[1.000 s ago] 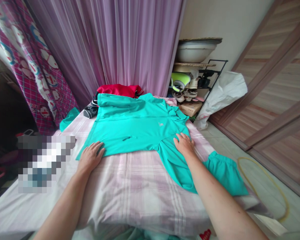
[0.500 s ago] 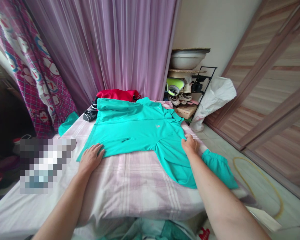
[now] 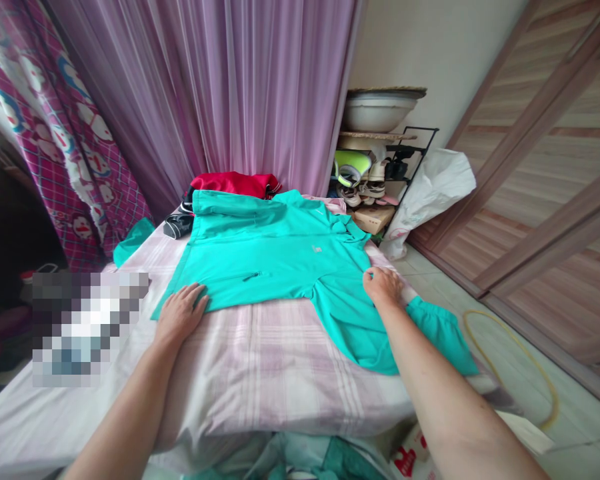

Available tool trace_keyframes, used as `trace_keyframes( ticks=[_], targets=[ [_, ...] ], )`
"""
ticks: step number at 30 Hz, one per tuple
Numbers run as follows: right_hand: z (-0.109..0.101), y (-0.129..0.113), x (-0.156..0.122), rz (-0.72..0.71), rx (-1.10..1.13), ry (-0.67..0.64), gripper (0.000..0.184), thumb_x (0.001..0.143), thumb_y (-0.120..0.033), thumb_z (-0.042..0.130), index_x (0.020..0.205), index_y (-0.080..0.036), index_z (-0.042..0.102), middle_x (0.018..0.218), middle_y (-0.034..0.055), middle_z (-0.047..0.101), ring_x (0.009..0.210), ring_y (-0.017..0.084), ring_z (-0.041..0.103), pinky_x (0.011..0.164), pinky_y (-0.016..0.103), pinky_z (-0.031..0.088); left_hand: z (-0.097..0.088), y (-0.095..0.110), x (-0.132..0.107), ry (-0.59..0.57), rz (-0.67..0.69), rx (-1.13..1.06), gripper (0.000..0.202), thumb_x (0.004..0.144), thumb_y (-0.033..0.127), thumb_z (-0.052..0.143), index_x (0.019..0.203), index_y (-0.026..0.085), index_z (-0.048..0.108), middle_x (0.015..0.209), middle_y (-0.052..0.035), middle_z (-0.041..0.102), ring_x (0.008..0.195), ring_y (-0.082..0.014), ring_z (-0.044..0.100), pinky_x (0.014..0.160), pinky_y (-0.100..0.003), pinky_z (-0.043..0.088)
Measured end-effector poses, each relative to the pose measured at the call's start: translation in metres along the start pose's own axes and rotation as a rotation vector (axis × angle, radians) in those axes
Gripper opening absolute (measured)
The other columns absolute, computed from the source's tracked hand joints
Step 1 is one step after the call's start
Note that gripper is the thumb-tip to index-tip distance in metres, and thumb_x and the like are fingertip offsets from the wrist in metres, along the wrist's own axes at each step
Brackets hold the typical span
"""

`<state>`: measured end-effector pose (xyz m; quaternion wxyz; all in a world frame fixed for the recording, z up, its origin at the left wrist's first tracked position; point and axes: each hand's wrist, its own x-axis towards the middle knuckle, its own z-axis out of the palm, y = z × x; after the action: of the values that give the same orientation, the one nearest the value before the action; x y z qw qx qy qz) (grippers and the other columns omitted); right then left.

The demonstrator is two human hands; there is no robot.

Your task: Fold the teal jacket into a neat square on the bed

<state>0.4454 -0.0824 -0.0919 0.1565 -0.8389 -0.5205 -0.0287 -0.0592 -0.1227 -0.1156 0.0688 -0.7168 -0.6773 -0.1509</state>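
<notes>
A turquoise jacket [image 3: 275, 257] lies spread out on a plaid cloth [image 3: 280, 360], its collar toward the right and its hem toward the left. A small zip pocket and a pale chest logo show on it. My left hand [image 3: 181, 310] rests flat on the hem's near corner, fingers stretched out. At the shoulder edge my right hand [image 3: 383, 287] is closed, thumb and fingers pinching the fabric. The near sleeve runs down beneath my right forearm, and its elastic cuff end [image 3: 443, 333] shows on the far side of the arm.
Red clothing [image 3: 235, 181] and a black item [image 3: 179, 223] lie behind the jacket. A shoe rack [image 3: 420, 150] with basins on top stands at the back right beside a white bag [image 3: 430, 193]. A blurred-out patch [image 3: 90, 330] covers something at left.
The view has shifted slightly. Both hands stay at almost the same places on the jacket, which lies as before.
</notes>
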Motion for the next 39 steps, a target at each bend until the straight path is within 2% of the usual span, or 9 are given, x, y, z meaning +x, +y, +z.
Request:
trace_keyframes(
  ticks=[4,9,14,18,24,29,33,36,39],
  targets=[
    [0.013,-0.002,-0.001,-0.126,-0.022,-0.01,0.048,0.096,-0.041,0.037,0.136,-0.023,0.059,0.15,0.0123,0.047,0.134,0.029,0.041,0.106,0.048,0.035,-0.001,0.0,0.0,0.006,0.012,-0.012,0.053,0.095,0.049,0.035,0.129,0.02,0.063,0.14,-0.0104,0.061,0.129,-0.0308,0.054,0.11,-0.048,0.041],
    [0.022,-0.005,-0.003,-0.118,-0.065,-0.106,0.05,0.099,-0.042,0.032,0.141,-0.025,0.055,0.154,0.0112,0.042,0.136,0.026,0.041,0.108,0.047,0.033,-0.002,0.001,0.0,0.018,0.007,-0.03,0.052,0.094,0.049,0.036,0.127,0.022,0.065,0.139,-0.0098,0.062,0.128,-0.0302,0.055,0.109,-0.048,0.042],
    [0.022,-0.003,-0.003,-0.121,-0.073,-0.095,0.05,0.1,-0.042,0.031,0.141,-0.026,0.055,0.154,0.0104,0.043,0.136,0.025,0.042,0.108,0.045,0.033,-0.005,0.001,-0.003,0.034,0.011,-0.084,0.057,0.094,0.054,0.034,0.128,0.02,0.065,0.138,-0.0105,0.062,0.127,-0.0291,0.057,0.109,-0.045,0.043],
    [0.021,-0.002,-0.004,-0.117,-0.085,-0.102,0.05,0.1,-0.042,0.031,0.142,-0.025,0.054,0.154,0.0104,0.042,0.136,0.026,0.041,0.108,0.045,0.033,-0.009,0.002,-0.007,0.015,0.07,-0.18,0.062,0.092,0.064,0.036,0.125,0.023,0.067,0.137,-0.0078,0.063,0.124,-0.0273,0.059,0.109,-0.044,0.045],
    [0.021,-0.002,-0.006,-0.14,-0.067,-0.072,0.051,0.099,-0.041,0.032,0.14,-0.024,0.056,0.152,0.0127,0.045,0.132,0.028,0.045,0.106,0.048,0.036,-0.009,0.001,-0.01,-0.028,0.146,-0.23,0.071,0.084,0.079,0.039,0.119,0.025,0.072,0.13,-0.0079,0.068,0.128,-0.0305,0.057,0.11,-0.049,0.043],
    [0.018,-0.002,-0.008,-0.14,-0.069,-0.069,0.05,0.098,-0.039,0.035,0.14,-0.023,0.056,0.151,0.0134,0.046,0.133,0.029,0.046,0.105,0.048,0.037,-0.006,0.0,-0.01,-0.027,0.149,-0.224,0.073,0.084,0.079,0.039,0.122,0.025,0.07,0.132,-0.0089,0.067,0.128,-0.0311,0.056,0.11,-0.05,0.043],
    [0.003,-0.013,-0.008,-0.138,-0.046,-0.063,0.047,0.096,-0.035,0.041,0.138,-0.023,0.059,0.151,0.0134,0.046,0.134,0.03,0.045,0.105,0.047,0.038,-0.004,-0.001,-0.011,-0.008,0.143,-0.233,0.069,0.086,0.077,0.039,0.12,0.026,0.071,0.13,-0.0081,0.068,0.127,-0.0298,0.057,0.11,-0.049,0.043],
    [-0.012,-0.037,-0.018,-0.341,0.036,-0.047,0.041,0.095,-0.032,0.045,0.127,-0.021,0.066,0.141,0.0109,0.057,0.129,0.026,0.05,0.104,0.04,0.039,-0.004,-0.001,-0.01,-0.006,0.148,-0.231,0.07,0.085,0.078,0.039,0.12,0.025,0.071,0.13,-0.0083,0.068,0.127,-0.0301,0.057,0.11,-0.049,0.043],
    [-0.02,-0.069,-0.041,-0.646,0.132,-0.155,0.031,0.094,-0.034,0.048,0.108,-0.023,0.073,0.116,0.0055,0.071,0.112,0.021,0.059,0.099,0.031,0.041,-0.005,0.0,-0.01,-0.013,0.15,-0.232,0.072,0.085,0.078,0.039,0.12,0.024,0.071,0.13,-0.0091,0.068,0.127,-0.0308,0.057,0.11,-0.049,0.043]
  ],
)
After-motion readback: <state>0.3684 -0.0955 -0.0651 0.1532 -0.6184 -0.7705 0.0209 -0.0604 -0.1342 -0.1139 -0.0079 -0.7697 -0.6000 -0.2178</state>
